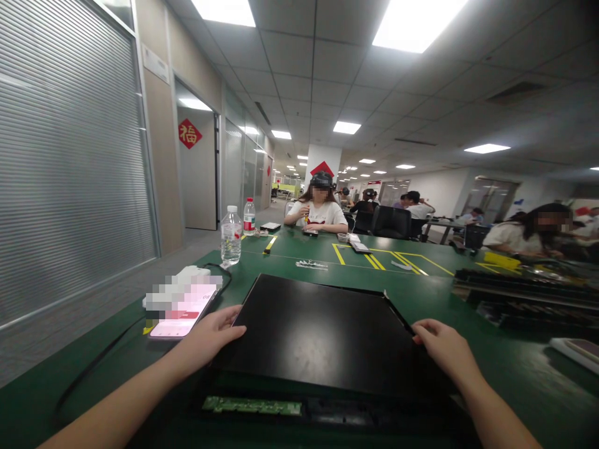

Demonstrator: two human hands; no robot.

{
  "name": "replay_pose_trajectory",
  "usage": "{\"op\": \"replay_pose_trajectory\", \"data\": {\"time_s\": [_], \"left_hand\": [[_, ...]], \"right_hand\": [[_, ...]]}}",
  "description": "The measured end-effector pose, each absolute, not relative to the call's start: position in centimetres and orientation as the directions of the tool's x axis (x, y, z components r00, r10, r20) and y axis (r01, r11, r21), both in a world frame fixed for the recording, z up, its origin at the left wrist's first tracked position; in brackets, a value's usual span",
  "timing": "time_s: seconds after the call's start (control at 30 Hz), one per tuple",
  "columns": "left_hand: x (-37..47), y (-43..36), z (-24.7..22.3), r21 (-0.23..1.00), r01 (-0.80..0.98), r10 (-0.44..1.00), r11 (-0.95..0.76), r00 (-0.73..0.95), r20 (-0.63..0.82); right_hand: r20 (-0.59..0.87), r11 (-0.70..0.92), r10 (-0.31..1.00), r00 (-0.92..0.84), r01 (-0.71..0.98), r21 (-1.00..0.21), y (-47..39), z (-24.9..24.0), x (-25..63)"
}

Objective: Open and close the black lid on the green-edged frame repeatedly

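A flat black panel [318, 333] with a dull sheen is tilted in front of me above the green table. My left hand [218, 333] grips its left edge, the thumb on top and the other fingers partly hidden at the side. On the right edge, my right hand [437, 343] pinches the panel between thumb and fingers. Below the panel's near edge shows a dark frame [346, 411] with a narrow green circuit board [253, 406] at its left part.
Left of the panel lie a lit phone [180, 318] and a black cable [105, 355]. Two bottles [231, 237] stand behind. Dark strips [519, 290] are stacked at the right, near a white device [578, 352]. Across the green table [421, 293] sits a person [321, 209].
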State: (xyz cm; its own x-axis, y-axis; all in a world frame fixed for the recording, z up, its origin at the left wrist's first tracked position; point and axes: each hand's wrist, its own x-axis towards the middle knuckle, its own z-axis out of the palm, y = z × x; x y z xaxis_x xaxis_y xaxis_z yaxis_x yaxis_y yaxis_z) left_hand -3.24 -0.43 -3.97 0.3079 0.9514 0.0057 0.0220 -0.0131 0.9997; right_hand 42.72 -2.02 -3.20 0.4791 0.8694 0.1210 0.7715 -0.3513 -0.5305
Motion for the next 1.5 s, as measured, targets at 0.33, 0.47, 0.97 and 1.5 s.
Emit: {"op": "replay_pose_trajectory", "data": {"time_s": [0.33, 0.47, 0.97, 1.5], "left_hand": [[-3.22, -0.34, -4.17, 0.999, 0.052, 0.962, -0.011, 0.273, -0.003], [-3.54, -0.09, -4.62, 0.999, 0.025, 0.949, -0.026, 0.314, 0.017], [-3.03, -0.75, -3.97, 0.999, -0.023, 0.956, 0.033, 0.292, -0.025], [-2.8, -0.84, -4.08, 0.994, -0.053, 0.96, 0.097, 0.27, -0.079]], "right_hand": [[0.127, -0.343, 0.868, 0.481, 0.764, -0.547, -2.25, -3.22, 42.43], [0.106, -0.356, 0.866, 0.488, 0.753, -0.554, -2.04, -3.38, 42.66], [0.097, -0.355, 0.87, 0.484, 0.751, -0.557, -1.9, -3.7, 42.92], [0.122, -0.363, 0.842, 0.526, 0.719, -0.593, -2.62, -3.01, 42.96]]}}
